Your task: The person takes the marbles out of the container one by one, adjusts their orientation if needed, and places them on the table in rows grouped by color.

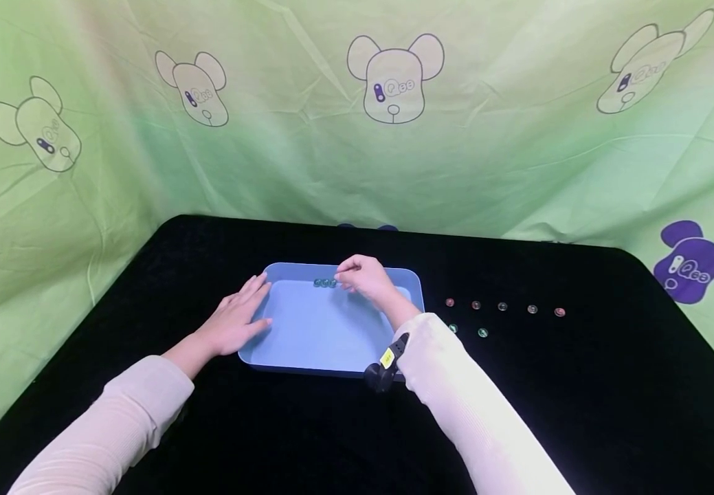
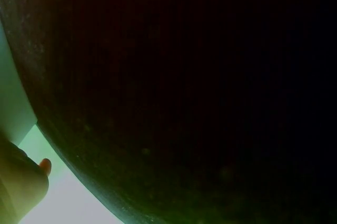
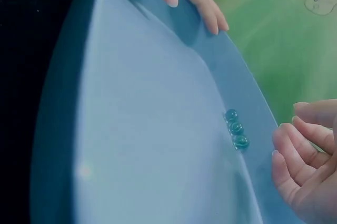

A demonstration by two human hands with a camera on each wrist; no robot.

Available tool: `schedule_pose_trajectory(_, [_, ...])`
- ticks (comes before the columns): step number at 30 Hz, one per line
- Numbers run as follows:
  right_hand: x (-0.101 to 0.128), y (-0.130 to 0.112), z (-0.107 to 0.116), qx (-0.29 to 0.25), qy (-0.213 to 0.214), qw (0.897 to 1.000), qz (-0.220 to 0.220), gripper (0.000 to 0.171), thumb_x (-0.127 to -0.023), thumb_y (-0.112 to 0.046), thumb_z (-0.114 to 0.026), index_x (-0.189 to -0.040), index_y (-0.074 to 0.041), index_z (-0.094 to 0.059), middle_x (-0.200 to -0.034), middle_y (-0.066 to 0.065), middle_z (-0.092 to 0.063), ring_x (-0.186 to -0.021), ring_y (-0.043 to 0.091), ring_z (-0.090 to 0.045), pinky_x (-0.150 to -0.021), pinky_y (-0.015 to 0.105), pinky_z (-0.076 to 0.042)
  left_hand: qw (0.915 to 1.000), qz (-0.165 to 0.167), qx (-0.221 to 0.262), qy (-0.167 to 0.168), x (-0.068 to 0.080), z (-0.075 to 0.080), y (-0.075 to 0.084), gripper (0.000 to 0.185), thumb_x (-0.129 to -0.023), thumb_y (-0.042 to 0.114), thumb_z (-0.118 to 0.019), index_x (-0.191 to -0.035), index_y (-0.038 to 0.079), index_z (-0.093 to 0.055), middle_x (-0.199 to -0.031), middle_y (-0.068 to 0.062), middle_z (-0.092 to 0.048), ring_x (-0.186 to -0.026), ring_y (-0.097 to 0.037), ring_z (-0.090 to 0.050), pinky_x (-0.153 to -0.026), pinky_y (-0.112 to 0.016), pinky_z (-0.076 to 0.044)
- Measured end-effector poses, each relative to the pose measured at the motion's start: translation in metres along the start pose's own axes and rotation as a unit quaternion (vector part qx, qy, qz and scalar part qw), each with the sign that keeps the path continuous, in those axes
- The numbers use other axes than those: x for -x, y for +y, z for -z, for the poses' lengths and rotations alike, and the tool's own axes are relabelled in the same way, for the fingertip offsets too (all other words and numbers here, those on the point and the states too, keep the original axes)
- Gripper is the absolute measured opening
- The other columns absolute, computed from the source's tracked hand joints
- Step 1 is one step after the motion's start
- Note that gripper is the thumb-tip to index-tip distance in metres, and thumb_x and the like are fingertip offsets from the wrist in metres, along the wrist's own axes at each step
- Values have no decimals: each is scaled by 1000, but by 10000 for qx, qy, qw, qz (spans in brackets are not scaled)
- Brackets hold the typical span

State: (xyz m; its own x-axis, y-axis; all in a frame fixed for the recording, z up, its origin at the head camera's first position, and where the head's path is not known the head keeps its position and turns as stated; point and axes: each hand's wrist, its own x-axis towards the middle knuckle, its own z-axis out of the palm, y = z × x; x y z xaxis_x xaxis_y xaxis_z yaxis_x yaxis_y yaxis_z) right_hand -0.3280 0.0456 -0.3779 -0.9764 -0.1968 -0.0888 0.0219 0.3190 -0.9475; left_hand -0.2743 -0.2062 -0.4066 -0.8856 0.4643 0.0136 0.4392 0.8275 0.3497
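A blue tray (image 1: 319, 330) lies on the black table. Three green glass marbles (image 3: 236, 128) sit in a row against its far wall, also visible in the head view. My right hand (image 1: 365, 278) hovers over that wall just right of the marbles; the right wrist view shows its fingers loosely bent, apart from the marbles, with nothing visible between them. My left hand (image 1: 236, 323) rests on the tray's left rim, fingers extended and thumb reaching inside. The left wrist view is mostly dark, with part of a hand (image 2: 23, 182) at its lower left.
Right of the tray, several reddish and dark marbles (image 1: 502, 306) form a spaced row on the black cloth (image 1: 579, 385). Two green marbles (image 1: 483, 333) lie in front of them, one partly behind the right sleeve (image 1: 462, 385). A printed green curtain (image 1: 307, 158) hangs behind the table.
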Motion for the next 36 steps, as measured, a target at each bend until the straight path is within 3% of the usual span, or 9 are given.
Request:
schedule_pose_trajectory(7, [-6, -1, 0, 86, -18, 10000, -8, 16, -79, -4, -58, -92, 4, -58, -83, 14, -60, -65, 14, -53, -63, 28, -44, 10000, -13, -1, 8, -1, 0, -1, 62, -89, 33, -43, -137, 2, -19, -144, -9, -2, -129, -27, -2, -95, -49, -14])
schedule_pose_trajectory(18, [-17, 2, -1, 647, -261, 9976, -16, 18, -79, -3, -55, -93, 7, -62, -79, 10, -59, -63, 13, -52, -58, 21, -40, 10000, 5, -29, 32, -2, -1, -2, 63, -89, 34, -43, -137, 3, -18, -144, -7, -1, -129, -26, -2, -95, -48, -15])
schedule_pose_trajectory(28, [-21, 8, -1, 1243, -719, 9892, -293, 22, -77, -2, -58, -98, 0, -63, -73, 8, -62, -58, 13, -55, -54, 23, -42, 10000, 55, -62, -8, -1, -2, -2, 63, -88, 35, -43, -137, 3, -18, -144, -8, -1, -129, -25, -1, -95, -49, -14])
schedule_pose_trajectory(36, [-22, 11, -2, 1491, -838, 9850, -240, 29, -75, -1, -59, -104, -2, -62, -66, 3, -58, -56, 12, -52, -51, 22, -41, 10000, 67, -53, -24, -2, -2, -3, 64, -88, 35, -43, -137, 2, -18, -144, -8, -1, -129, -27, -2, -95, -49, -14])
